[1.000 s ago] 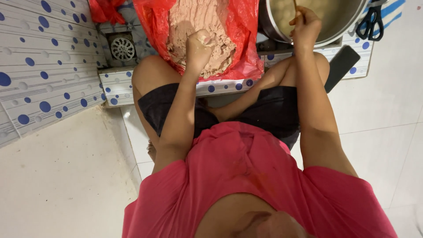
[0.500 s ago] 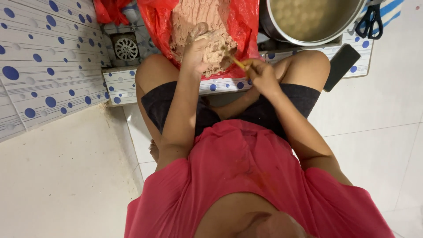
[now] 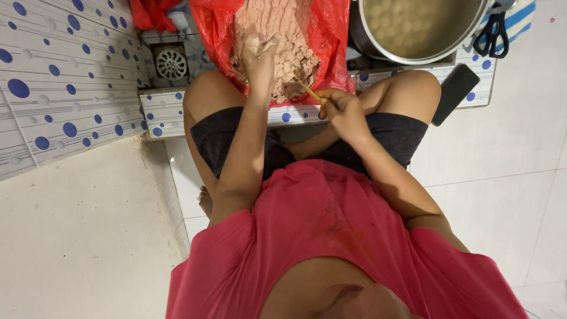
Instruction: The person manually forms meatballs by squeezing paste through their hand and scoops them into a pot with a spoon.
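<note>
Since 1 second ago the right hand has come back from the pot to the near edge of the paste; over the last half second it has barely shifted, and the left hand has stayed on the paste.

Head view: the person sits low on a white tiled floor, knees apart, in a pink shirt and dark shorts. The left hand rests on the pinkish-brown paste, fingers curled around a lump of it and smeared with it. The right hand is clenched around a thin yellow stick, whose tip touches the lower right edge of the paste. The paste lies heaped on a red plastic sheet spread in front of the knees, across a low step of white tile with blue dots. Just right of the sheet stands the metal pot, holding pale yellowish liquid with round lumps. 1 pair of dark-handled scissors lies right of the pot, and a flat black object lies beside the right knee. Left of the sheet is a round floor drain. A dotted tile wall rises on the left above plain pale floor.
</note>
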